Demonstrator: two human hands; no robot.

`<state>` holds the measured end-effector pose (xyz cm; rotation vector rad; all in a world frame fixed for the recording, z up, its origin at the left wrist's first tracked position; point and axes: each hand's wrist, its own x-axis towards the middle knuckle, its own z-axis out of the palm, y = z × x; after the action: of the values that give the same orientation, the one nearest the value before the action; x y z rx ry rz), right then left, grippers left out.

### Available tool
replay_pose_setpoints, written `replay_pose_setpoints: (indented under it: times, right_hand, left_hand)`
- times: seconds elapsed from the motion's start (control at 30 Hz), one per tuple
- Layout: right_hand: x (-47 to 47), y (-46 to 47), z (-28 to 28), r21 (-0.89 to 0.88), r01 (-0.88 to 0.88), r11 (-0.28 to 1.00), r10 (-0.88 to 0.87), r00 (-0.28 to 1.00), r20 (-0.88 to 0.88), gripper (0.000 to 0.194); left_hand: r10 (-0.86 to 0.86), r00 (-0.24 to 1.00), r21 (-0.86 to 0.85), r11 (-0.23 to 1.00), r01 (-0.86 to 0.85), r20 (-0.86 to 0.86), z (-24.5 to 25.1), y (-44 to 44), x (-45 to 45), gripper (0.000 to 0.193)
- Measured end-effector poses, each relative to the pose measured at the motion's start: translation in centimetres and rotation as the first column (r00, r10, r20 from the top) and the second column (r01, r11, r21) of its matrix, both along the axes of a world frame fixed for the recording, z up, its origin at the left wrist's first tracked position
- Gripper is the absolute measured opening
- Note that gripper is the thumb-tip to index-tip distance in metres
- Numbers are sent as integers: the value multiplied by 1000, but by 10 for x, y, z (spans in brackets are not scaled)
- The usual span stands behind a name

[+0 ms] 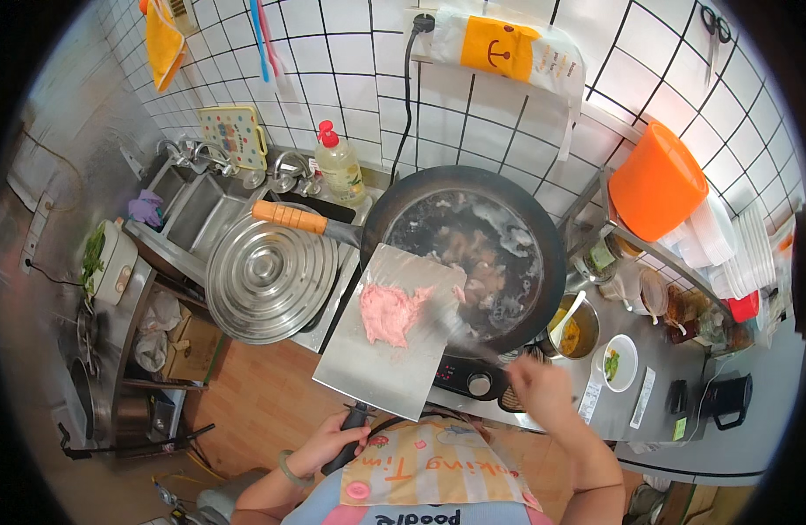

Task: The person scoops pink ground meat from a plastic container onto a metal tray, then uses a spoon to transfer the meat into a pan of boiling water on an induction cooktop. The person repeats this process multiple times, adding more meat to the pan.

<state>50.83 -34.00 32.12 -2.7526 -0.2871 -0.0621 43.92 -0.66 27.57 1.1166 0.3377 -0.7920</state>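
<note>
My left hand (345, 436) grips the black handle (354, 420) of a wide, flat metal plate (403, 380). Pink minced meat paste (389, 312) is spread on that plate, whose far edge overlaps the near side of a dark wok (552, 275). In my right hand (544, 387) is a metal utensil (465, 341), blurred over the plate's right edge, so its exact kind is unclear. A small bit of paste hangs at the plate's upper right edge. Cloudy liquid with pale foam fills the wok, and cooked meat pieces (485, 266) lie in it.
Left of the wok's wooden handle (288, 216) lies a round metal lid (265, 295), near a sink (206, 203) and a pump bottle (339, 167). An induction cooker (462, 380) is under the wok. To the right are a metal pot (593, 328) and a white bowl (629, 367).
</note>
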Motion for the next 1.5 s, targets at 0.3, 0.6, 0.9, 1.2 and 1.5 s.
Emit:
replay_pose_setpoints:
  times: [0.3, 0.6, 0.9, 1.2, 1.5]
  right_hand:
    - [49, -47, 13, -282, 246, 927, -227, 969, 100, 27]
    - [55, 1, 1, -133, 84, 988, -76, 995, 58, 25]
    - [42, 3, 6, -183, 229, 956, -196, 964, 179, 25]
    - [28, 1, 3, -91, 188, 978, -184, 982, 47, 25]
    - [21, 5, 7, 53, 30, 998, -26, 997, -68, 24]
  left_hand:
    - [5, 1000, -15, 1000, -5, -20, 0, 2, -1, 16]
    - [10, 999, -6, 1000, -10, -31, 4, 4, -2, 16]
    - [15, 1000, -1, 1000, -15, -23, 5, 4, -4, 15]
    - [-21, 1000, 10, 1000, 21, 0, 1, 7, -5, 16]
    - [-10, 1000, 4, 1000, 10, -8, 2, 6, -2, 16]
